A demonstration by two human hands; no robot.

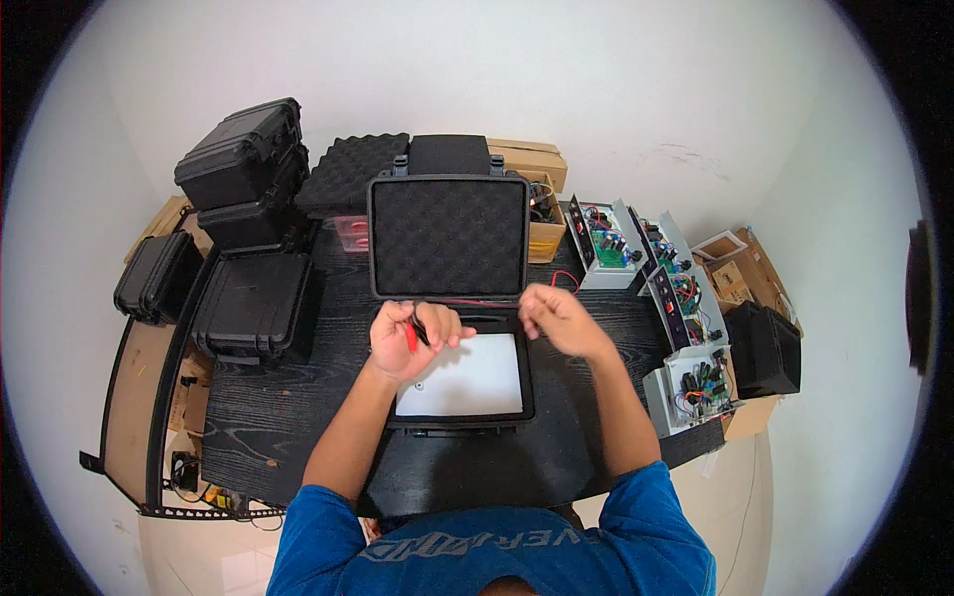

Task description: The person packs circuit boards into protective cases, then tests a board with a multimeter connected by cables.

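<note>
My left hand point(399, 343) is closed around a pair of red and black clips point(412, 336), in front of the open black hard case point(529, 397). A thin red lead point(467, 302) stretches from near that hand toward my right hand point(558, 320), and a red loop shows beyond it. My right hand is pinched at the lead by the case's right side; its fingertips are partly hidden. Inside the case's base lies a white flat panel point(477, 377) with a small round fitting near its left edge. Dark wavy foam point(449, 238) lines the raised lid.
Black cases point(253, 308) stand stacked at the left, beside a loose foam sheet point(353, 169). Open metal units with circuit boards point(608, 248) line the right side. A cardboard box with cables point(545, 214) is behind the lid. The dark table point(268, 417) has a curved front edge.
</note>
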